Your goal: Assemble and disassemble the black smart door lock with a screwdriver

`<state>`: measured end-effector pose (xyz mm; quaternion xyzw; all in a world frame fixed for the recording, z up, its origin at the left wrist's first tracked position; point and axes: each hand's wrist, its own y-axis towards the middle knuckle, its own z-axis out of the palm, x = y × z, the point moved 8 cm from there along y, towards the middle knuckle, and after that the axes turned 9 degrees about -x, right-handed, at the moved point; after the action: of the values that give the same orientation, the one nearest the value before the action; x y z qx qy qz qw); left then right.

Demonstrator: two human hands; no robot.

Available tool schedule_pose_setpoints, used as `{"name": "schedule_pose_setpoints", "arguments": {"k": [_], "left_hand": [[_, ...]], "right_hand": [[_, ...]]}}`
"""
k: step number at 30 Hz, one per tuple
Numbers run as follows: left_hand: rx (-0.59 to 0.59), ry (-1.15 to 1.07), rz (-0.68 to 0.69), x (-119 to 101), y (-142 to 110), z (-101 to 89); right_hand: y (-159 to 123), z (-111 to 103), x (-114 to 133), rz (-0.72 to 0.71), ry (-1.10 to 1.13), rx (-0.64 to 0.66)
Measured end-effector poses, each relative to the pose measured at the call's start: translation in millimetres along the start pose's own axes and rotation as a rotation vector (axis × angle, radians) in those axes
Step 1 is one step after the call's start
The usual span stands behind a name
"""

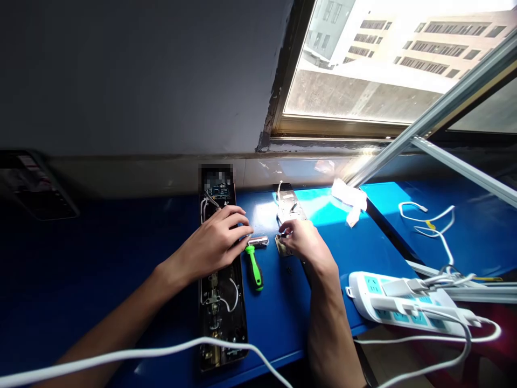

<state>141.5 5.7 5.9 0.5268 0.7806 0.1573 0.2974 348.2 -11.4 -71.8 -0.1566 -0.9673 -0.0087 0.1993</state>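
My left hand [224,234] lies across a long black lock housing [222,312] with its inner parts, wires and circuit board exposed. Its fingers are loosely bent and apart, with the tips at the housing's right edge. Close to those fingertips lie a green-and-black screwdriver [254,269] and a shiny silvery cylinder [259,241]. My right hand [305,240] is closed in a pinch over a small metal plate [283,246]; what its fingers hold is hidden. Just beyond that hand is a second, narrower lock panel [287,199] with white wires, partly covered by the hand.
The blue table [169,231] runs along a wall under a window. At right sits a white power strip [363,283] full of plugs. A white cable [161,353] crosses the foreground. Crumpled white paper [349,196], a metal frame bar [404,143] and a dark phone-like device [40,186] are around.
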Motion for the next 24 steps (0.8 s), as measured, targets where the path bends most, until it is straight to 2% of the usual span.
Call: {"name": "schedule_pose_setpoints", "arguments": {"k": [7, 16, 24], "left_hand": [[-0.004, -0.014, -0.011, 1.0, 1.4, -6.3], [-0.047, 0.016, -0.035, 8.3, 0.8, -28.5], [-0.020, -0.028, -0.036, 5.0, -1.1, -14.1]], "right_hand": [[2.5, 9.8, 0.9, -0.048, -0.037, 0.019], [4.7, 14.6, 15.1, -0.168, 0.005, 0.013], [2.4, 13.9, 24.0, -0.258, 0.129, 0.016]]}}
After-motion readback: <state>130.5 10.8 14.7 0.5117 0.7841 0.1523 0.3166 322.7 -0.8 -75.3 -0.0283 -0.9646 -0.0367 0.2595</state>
